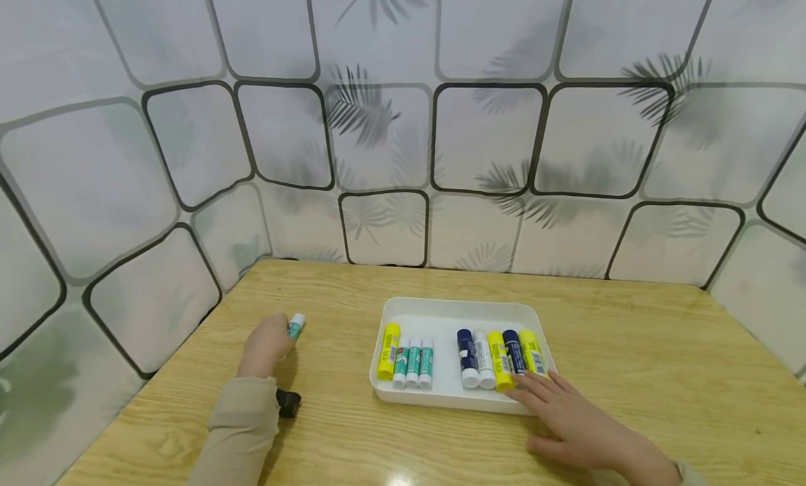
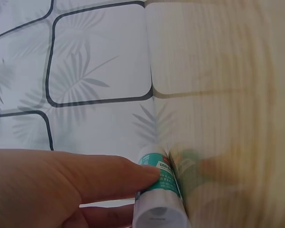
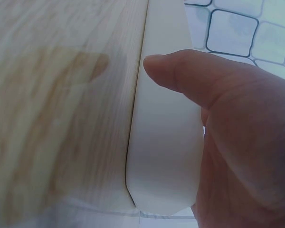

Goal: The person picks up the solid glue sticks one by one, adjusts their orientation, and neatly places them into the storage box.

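Note:
My left hand (image 1: 269,342) pinches a green and white glue stick (image 1: 296,326) over the left part of the table. In the left wrist view this glue stick (image 2: 157,178) lies against or just off the wooden surface; which one I cannot tell. A white tray (image 1: 441,400) stands to its right. One yellow glue stick (image 1: 388,353) and three green ones (image 1: 413,363) lie at the tray's left side. On its right side lie navy (image 1: 466,356), white (image 1: 483,360) and yellow (image 1: 499,360) sticks. My right hand (image 1: 569,423) spreads its fingers over the tray's near right corner, thumb (image 3: 173,69) beside the outer wall.
The wooden table (image 1: 340,444) reaches back to a patterned cloth wall (image 1: 384,227) that also closes off both sides. A black strap piece (image 1: 289,403) sits at the left wrist.

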Demonstrator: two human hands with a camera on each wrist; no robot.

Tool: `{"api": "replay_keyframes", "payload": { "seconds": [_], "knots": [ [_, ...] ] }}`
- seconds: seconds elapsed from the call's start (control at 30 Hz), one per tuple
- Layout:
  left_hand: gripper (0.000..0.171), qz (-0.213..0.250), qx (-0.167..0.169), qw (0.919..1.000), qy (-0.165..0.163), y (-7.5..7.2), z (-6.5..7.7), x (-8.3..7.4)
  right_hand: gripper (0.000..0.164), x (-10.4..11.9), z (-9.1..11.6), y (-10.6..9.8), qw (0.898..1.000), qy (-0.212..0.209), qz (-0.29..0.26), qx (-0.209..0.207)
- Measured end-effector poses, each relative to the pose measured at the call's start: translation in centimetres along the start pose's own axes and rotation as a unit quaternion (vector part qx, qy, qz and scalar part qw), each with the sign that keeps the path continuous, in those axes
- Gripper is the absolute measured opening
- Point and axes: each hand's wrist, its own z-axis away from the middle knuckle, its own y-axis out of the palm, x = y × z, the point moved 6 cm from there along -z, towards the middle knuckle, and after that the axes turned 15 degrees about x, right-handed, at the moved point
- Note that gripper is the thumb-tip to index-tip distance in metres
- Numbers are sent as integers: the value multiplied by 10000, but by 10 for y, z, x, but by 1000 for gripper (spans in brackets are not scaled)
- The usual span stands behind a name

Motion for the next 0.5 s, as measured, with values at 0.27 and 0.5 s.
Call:
{"api": "replay_keyframes", "payload": {
  "seconds": [0.27,0.5],
  "knots": [
    [10,-9,-95,9999,76,0,3,-3,58,1,0,-1,10000,-33,18,-53],
    [20,-53,-274,9995,157,-3,6,-10,58,2,-1,-2,10000,-50,22,-81]
  ]
}}
